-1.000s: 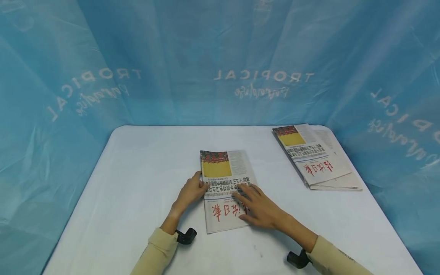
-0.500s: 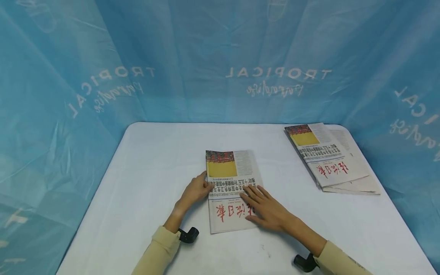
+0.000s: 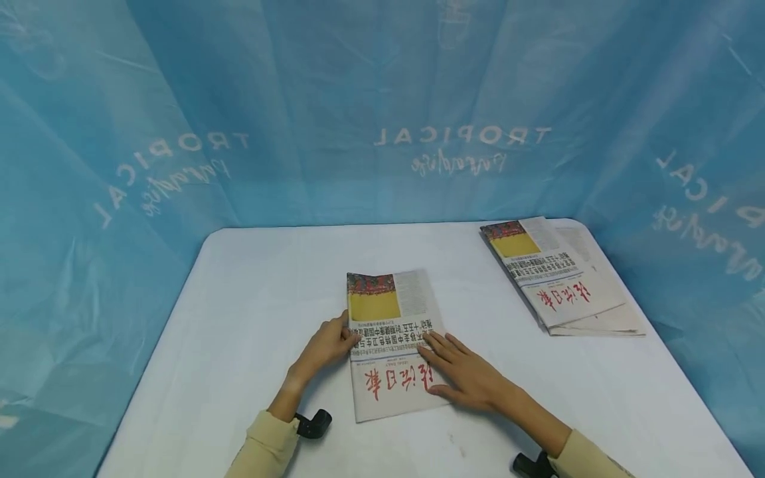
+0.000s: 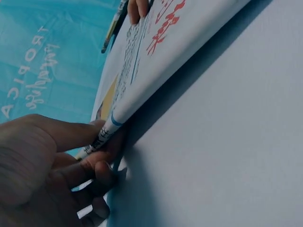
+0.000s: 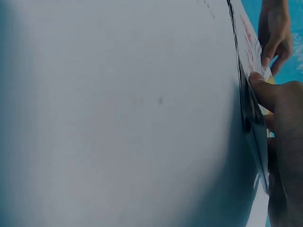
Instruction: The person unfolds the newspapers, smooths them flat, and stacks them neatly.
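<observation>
A folded newspaper [image 3: 382,392] with a red and yellow picture and red characters lies near the middle of the white table. Its left edge is pinched by my left hand [image 3: 327,343], the thumb on top and the fingers underneath, as the left wrist view shows. That folded edge [image 4: 156,78] stands slightly off the table there. My right hand [image 3: 469,377] rests on the paper's right side with its fingers spread and fairly straight. In the right wrist view the right thumb [image 5: 260,85] lies on the sheet, close to its layered edge.
A stack of similar folded newspapers [image 3: 552,272] lies at the table's back right corner, its layers slightly fanned. Blue printed plastic sheeting [image 3: 335,119] surrounds the white table [image 3: 257,285] at the back and sides. A black wrist camera [image 3: 313,423] hangs by the left cuff.
My right hand has slid a little toward the newspaper's right edge, uncovering more of the red characters. My left hand keeps its pinch. The head view has shifted slightly.
</observation>
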### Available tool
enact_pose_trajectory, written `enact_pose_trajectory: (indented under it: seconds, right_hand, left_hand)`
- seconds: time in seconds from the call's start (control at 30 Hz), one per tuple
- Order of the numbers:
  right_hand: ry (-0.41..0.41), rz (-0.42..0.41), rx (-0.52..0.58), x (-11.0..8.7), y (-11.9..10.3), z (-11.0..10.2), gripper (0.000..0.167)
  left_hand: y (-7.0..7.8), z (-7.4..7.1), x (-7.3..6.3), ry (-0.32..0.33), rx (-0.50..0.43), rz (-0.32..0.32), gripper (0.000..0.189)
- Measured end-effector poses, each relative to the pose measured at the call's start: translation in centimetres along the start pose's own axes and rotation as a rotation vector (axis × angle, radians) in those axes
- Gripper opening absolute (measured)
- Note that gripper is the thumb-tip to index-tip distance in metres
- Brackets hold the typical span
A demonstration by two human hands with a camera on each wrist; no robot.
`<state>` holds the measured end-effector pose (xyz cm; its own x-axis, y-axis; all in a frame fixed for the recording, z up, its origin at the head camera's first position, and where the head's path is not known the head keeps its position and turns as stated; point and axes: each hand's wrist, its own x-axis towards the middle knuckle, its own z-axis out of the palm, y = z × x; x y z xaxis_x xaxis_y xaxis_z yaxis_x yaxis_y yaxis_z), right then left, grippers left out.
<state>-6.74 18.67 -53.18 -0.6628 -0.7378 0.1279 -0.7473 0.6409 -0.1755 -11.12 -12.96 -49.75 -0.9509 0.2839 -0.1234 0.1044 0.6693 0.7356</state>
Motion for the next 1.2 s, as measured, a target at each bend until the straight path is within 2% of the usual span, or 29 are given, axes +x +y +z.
enact_pose_trajectory:
  seconds: [0.13,0.27,0.37,0.47,0.53,0.7,0.8,0.9,1.0,1.1,1.2]
  right_hand:
    - [-0.014,0.026,0.022,-0.6,-0.1,-0.4,0.072]
    - [-0.025,0.047,0.046,-0.7,-0.2,-0.5,0.071]
    - [-0.019,0.058,0.037,-0.7,-0.3,-0.5,0.071]
    - [-0.011,0.063,0.032,-0.7,-0.4,-0.4,0.071]
    - [-0.006,0.068,0.032,-0.6,-0.5,-0.3,0.071]
    - [0.000,0.086,0.038,-0.6,-0.7,-0.1,0.071]
    - [-0.023,0.080,0.050,-0.3,-0.8,-0.2,0.070]
    - [-0.051,0.091,0.058,0.0,-0.8,-0.2,0.070]
    - [-0.062,0.125,0.058,0.0,-0.9,-0.2,0.071]
    - [-0.061,0.164,0.043,-0.3,-0.9,-0.2,0.072]
    - [-0.061,0.188,0.043,-0.5,-1.0,-0.2,0.073]
  left_hand:
    - [-0.2,-0.2,0.4,-0.004,0.041,0.044,0.069]
    - [-0.1,-0.1,0.3,0.084,0.150,0.061,0.070]
    - [0.2,0.4,-0.4,0.149,0.276,0.077,0.076]
    - [0.6,0.9,-1.8,0.178,0.362,0.130,0.082]
    - [0.8,1.4,-2.9,0.174,0.404,0.197,0.083]
    - [0.9,3.0,-5.4,0.108,0.490,0.395,0.087]
    - [0.8,3.8,-6.5,0.086,0.530,0.432,0.093]
    - [0.5,4.1,-6.6,0.070,0.567,0.430,0.099]
    - [0.2,4.3,-6.0,0.081,0.590,0.462,0.098]
    - [0.4,4.3,-5.6,0.107,0.609,0.525,0.087]
    - [0.7,4.2,-5.6,0.084,0.633,0.562,0.073]
